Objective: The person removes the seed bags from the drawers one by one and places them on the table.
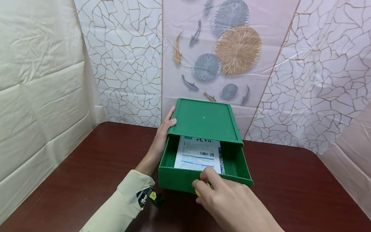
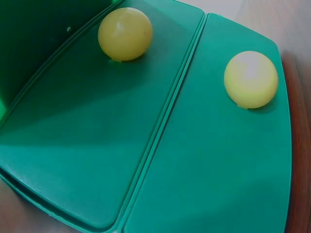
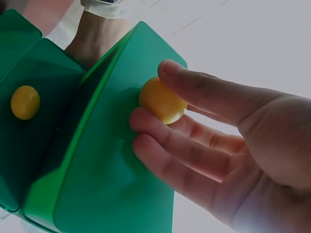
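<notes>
A green drawer cabinet (image 1: 205, 119) stands on the table with its top drawer (image 1: 176, 179) pulled out. Inside lies a white printed sheet (image 1: 196, 155) bearing a barcode, partly under the cabinet top. My right hand (image 1: 228, 197) pinches the round yellow knob (image 3: 163, 100) on that drawer's front between thumb and fingers. On the cabinet's left side rests my left hand (image 1: 164, 129), fingers straight along the wall and thumb at the top edge. Two closed drawers below show in the left wrist view, with an upper yellow knob (image 2: 125, 34) and a lower yellow knob (image 2: 251, 80).
The dark red-brown table (image 1: 297, 199) extends to both sides of the cabinet. Patterned cloth (image 1: 128, 52) hangs close behind, and pale cloth (image 1: 26, 80) hangs at the left. A black wrist device (image 1: 146, 196) sits on the left sleeve.
</notes>
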The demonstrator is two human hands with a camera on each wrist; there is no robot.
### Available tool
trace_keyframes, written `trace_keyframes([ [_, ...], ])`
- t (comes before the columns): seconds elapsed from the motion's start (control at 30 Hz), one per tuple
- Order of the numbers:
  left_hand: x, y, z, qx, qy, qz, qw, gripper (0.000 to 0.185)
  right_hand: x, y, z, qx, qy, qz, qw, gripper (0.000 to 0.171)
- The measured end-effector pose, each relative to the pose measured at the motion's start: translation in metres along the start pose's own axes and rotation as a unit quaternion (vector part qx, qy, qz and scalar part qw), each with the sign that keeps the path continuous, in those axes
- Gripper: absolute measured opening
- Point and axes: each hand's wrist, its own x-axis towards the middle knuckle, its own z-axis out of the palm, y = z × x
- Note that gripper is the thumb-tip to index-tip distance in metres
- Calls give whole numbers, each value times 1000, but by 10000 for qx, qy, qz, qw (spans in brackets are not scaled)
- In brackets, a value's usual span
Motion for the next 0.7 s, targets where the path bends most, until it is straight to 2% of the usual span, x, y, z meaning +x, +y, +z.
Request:
trace_keyframes([
  [0.17, 0, 0, 1, -36, 22, 29, 10000, 75, -2, -2, -1, -83, 104, -99, 9999, 28],
  [0.47, -1, -1, 0, -134, 167, 33, 9998, 72, -2, -3, 0, -159, -142, -78, 9997, 30],
  [0.7, -1, 0, 2, -199, 217, 112, 9995, 71, -2, -5, -2, -382, 21, -47, 9993, 31],
])
